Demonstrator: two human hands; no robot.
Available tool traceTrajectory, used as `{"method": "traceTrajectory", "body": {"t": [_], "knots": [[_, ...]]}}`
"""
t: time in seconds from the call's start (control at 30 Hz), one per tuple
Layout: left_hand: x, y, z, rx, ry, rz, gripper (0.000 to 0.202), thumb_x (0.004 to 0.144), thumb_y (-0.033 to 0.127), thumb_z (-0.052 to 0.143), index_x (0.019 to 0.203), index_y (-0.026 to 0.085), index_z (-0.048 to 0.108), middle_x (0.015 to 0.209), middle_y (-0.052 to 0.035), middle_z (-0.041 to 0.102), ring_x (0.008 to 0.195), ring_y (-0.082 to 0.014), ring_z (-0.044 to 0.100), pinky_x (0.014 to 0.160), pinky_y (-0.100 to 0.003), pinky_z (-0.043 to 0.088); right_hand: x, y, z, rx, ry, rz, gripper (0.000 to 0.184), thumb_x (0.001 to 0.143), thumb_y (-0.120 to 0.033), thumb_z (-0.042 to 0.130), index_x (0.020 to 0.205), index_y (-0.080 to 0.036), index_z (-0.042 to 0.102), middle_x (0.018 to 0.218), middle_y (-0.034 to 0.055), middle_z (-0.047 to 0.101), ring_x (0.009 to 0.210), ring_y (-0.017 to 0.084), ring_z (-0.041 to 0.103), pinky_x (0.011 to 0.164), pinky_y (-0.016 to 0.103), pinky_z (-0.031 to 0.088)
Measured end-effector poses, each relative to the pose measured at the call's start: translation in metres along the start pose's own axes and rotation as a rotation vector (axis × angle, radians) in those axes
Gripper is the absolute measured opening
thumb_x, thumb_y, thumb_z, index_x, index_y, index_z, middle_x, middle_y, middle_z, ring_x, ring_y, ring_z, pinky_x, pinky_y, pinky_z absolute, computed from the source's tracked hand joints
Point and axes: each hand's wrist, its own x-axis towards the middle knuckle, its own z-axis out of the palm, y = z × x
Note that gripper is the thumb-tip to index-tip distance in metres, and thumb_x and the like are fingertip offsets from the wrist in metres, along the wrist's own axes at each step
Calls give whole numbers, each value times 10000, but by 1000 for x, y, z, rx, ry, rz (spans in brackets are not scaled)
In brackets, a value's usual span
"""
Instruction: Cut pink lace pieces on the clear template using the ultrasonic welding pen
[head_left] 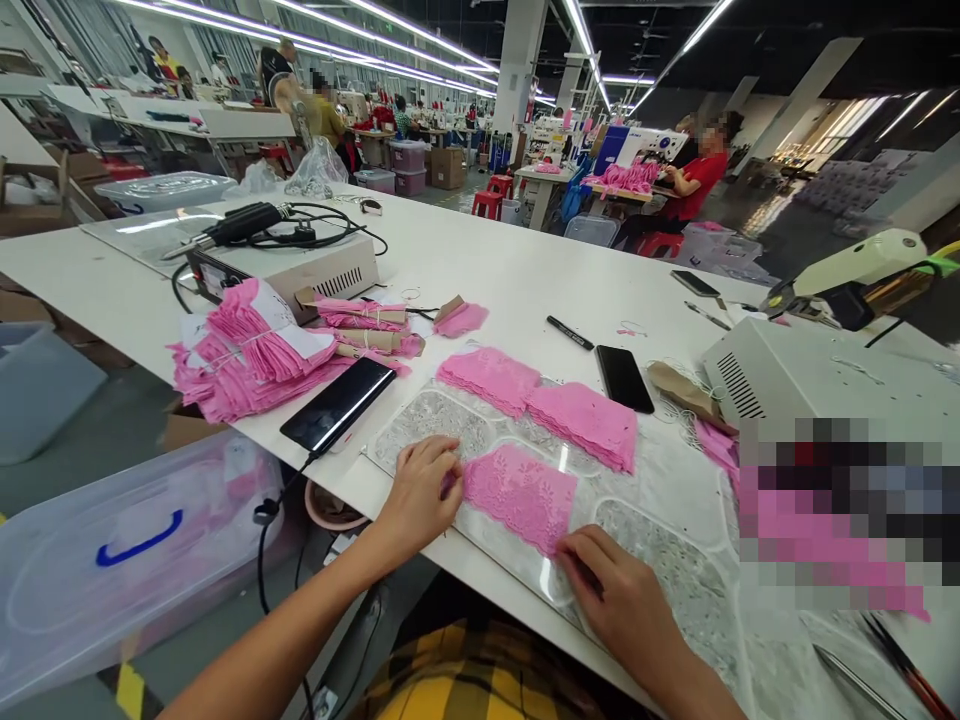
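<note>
Left of the left hand (424,490), a flat black glass-faced phone (337,405) is laid. That hand's curled fingers are set at the left edge of a flat pink lace piece (519,495), seemingly to keep it smooth. Beyond the fingers, two pink fabric stacks (583,425) are placed, apparently within reach. The right hand's (611,585) bunched fingers are set at the piece's near right corner; whether cloth is pinched by either cannot be told.

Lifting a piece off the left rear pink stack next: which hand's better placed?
Likely the left hand: it's nearer that pink stack; the right hand is at the front lace piece's right end.
</note>
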Motion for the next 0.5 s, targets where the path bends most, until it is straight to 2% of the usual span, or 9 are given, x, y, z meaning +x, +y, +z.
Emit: {"method": "traceTrajectory", "body": {"t": [0.07,0.2,0.23,0.33,0.4,0.5], "knots": [[-2,-4,-6,5,-15,27,103,827,128,555,876,191,621,1236,-104,635,1213,-272,553,1029,-481,416,-1,0,-1,14,-3,-10,130,921,-214,503,868,-223,622,770,11,654,631,112,640,562,199,509],[-1,-18,-20,13,-103,186,319,845,189,644,1160,237,622,1375,-112,554,1284,-278,511,1044,-469,431,-1,3,0,31,-20,-4,113,912,-261,528,949,-232,631,837,27,677,664,125,664,568,208,529],[0,-22,-23,19,-135,239,308,857,208,658,1160,255,638,1392,-107,542,1291,-280,506,1047,-464,432,0,4,1,33,-28,-5,115,915,-262,522,925,-235,633,821,23,676,650,124,660,557,208,523],[6,-31,-26,28,-180,338,137,888,217,654,1006,260,708,1352,-90,580,1260,-267,537,1033,-432,446,2,7,4,65,-63,19,175,930,-259,485,834,-241,630,755,10,660,598,118,633,528,214,495],[11,-32,-27,5,-193,357,112,909,194,618,937,240,716,1311,-88,611,1241,-250,554,1026,-412,453,7,7,0,127,-111,83,214,932,-277,466,790,-238,621,731,12,648,588,123,613,527,223,484],[28,-28,-33,-54,-276,344,160,924,159,558,878,210,703,1249,-81,648,1182,-217,593,1017,-369,463,23,7,-13,239,-191,222,262,918,-333,469,711,-228,589,671,8,608,557,126,549,521,238,450]]}}
